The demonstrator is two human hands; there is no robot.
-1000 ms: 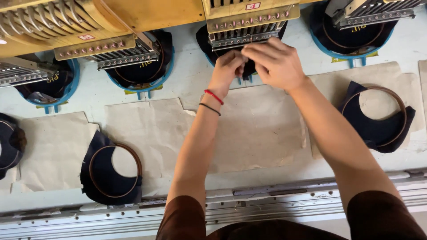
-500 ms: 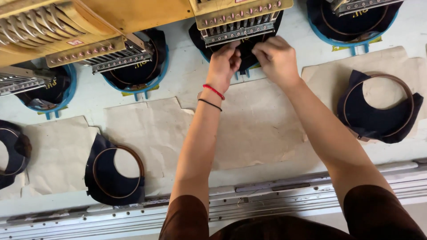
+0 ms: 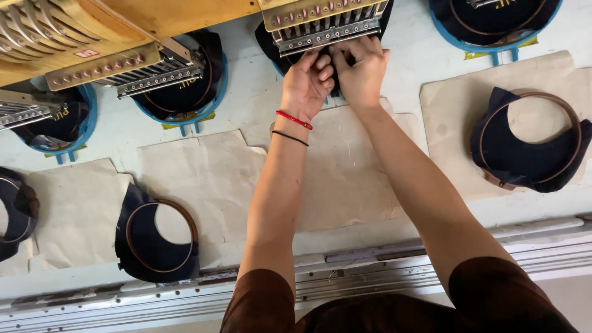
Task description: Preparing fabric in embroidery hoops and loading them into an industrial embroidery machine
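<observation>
Both hands, left hand (image 3: 306, 83) and right hand (image 3: 361, 71), pinch one dark cap (image 3: 276, 52); two hooped caps (image 3: 154, 237) lie loose

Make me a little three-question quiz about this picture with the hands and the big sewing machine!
1. True or false: both hands are under the same machine head.
2. Which wrist wears the red band: A left, B right?
3. What colour is the fabric in the wooden hoop at lower left?

Key:
1. True: left hand and right hand are side by side there.
2. A.
3. Dark navy.
</observation>
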